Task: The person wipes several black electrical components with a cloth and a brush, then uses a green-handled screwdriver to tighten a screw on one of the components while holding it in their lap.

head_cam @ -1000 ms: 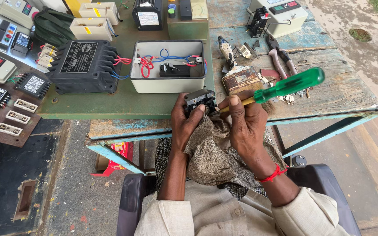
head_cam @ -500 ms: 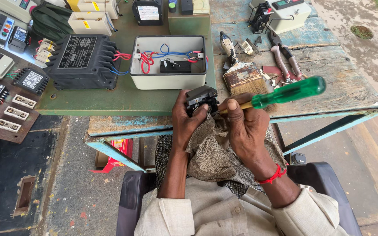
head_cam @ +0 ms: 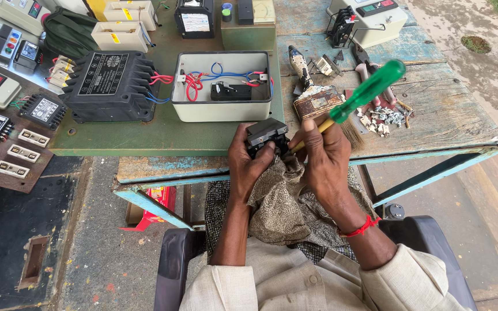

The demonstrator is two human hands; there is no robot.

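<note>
Left hand (head_cam: 248, 164) fingers curled tight round a black switch (head_cam: 266, 136); right hand (head_cam: 322, 164) fingers pinched shut on a green screwdriver (head_cam: 359, 95) over a cloth (head_cam: 278, 201).

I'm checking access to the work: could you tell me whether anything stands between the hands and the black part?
Nothing visible does. The left hand grips the black part directly, over a cloth. The right hand holds a green screwdriver, its shaft angled down to the part.

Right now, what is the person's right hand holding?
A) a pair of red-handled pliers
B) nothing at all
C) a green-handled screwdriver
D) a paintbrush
C: the right hand grips a green-handled screwdriver, its tip set against the small black component that the left hand holds over a patterned cloth.
</note>
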